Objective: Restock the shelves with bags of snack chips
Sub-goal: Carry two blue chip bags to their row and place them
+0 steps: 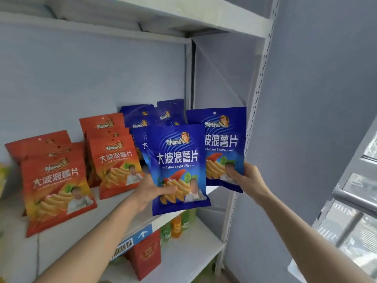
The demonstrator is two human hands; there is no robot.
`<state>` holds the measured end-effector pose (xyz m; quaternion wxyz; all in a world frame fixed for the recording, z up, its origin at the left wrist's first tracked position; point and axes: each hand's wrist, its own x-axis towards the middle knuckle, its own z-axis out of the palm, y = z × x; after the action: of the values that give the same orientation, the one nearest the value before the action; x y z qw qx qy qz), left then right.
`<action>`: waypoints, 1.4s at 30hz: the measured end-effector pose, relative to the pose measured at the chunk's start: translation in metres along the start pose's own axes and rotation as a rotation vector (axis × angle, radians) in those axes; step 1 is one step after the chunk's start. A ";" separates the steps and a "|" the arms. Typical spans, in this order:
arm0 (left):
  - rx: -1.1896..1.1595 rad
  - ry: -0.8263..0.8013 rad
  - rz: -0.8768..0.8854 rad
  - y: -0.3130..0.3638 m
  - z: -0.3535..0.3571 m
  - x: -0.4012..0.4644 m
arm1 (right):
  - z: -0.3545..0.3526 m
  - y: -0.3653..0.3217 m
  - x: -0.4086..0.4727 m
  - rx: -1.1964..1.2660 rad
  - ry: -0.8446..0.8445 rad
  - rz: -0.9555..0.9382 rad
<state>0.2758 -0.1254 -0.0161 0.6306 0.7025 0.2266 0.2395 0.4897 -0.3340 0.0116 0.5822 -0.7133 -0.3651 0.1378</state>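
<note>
Hands are each holding up one shiny blue bag of chips at the white metal shelf [175,218]. Left hand [152,189] is pinching the front blue bag [177,170] near its bottom. Right hand [247,178] is gripping the second blue bag [222,144] by its lower corner, just behind. Red chip bags [59,193] are standing on the shelf, beside more blue bags [140,119] at the back.

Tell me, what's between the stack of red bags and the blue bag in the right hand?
In the head view, the blue bag in the left hand sits there, with more blue bags stacked behind it on the shelf.
</note>
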 end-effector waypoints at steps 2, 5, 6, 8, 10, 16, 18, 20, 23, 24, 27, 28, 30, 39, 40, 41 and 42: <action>0.003 0.042 -0.012 -0.001 0.003 0.023 | -0.004 0.008 0.030 -0.009 -0.024 0.005; 0.035 0.106 -0.049 -0.008 0.003 0.051 | -0.007 0.025 0.071 -0.010 -0.066 0.015; 0.037 0.131 -0.062 -0.010 0.004 0.059 | -0.007 0.032 0.086 -0.023 -0.080 0.012; 0.039 0.192 -0.091 -0.016 0.003 0.073 | -0.006 0.044 0.114 -0.042 -0.128 0.007; 0.044 0.244 -0.122 -0.021 0.004 0.083 | -0.004 0.056 0.142 -0.053 -0.180 0.008; 0.083 0.413 -0.198 -0.027 0.021 0.105 | 0.007 0.089 0.218 -0.070 -0.319 -0.023; 0.090 0.446 -0.226 -0.029 0.024 0.111 | 0.012 0.097 0.234 -0.055 -0.336 -0.009; 0.112 0.483 -0.249 -0.033 0.024 0.117 | 0.017 0.104 0.247 -0.037 -0.343 0.000; 0.116 0.520 -0.265 -0.036 0.021 0.121 | 0.024 0.113 0.262 -0.023 -0.348 0.013; 0.125 0.520 -0.268 -0.037 0.020 0.123 | 0.026 0.116 0.266 -0.035 -0.355 0.019; 0.155 0.522 -0.256 -0.039 0.019 0.125 | 0.034 0.127 0.281 -0.058 -0.388 0.059; 0.165 0.525 -0.244 -0.039 0.019 0.126 | 0.036 0.128 0.284 -0.063 -0.400 0.090; 0.191 0.549 -0.227 -0.042 0.016 0.129 | 0.042 0.124 0.288 -0.092 -0.410 0.123; 0.592 0.743 -0.179 -0.041 0.019 0.138 | 0.056 0.119 0.300 -0.220 -0.373 0.102; 0.712 0.752 -0.190 -0.042 0.020 0.138 | 0.057 0.121 0.302 -0.238 -0.349 0.110; 0.840 0.749 -0.200 -0.043 0.020 0.137 | 0.059 0.124 0.303 -0.258 -0.317 0.116; 0.951 0.729 -0.195 -0.044 0.020 0.136 | 0.060 0.127 0.304 -0.293 -0.279 0.107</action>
<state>0.3938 -0.0519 -0.0550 0.1483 0.7560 0.5734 0.2786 0.7095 -0.0905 -0.0541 0.4081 -0.7826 -0.4198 0.2114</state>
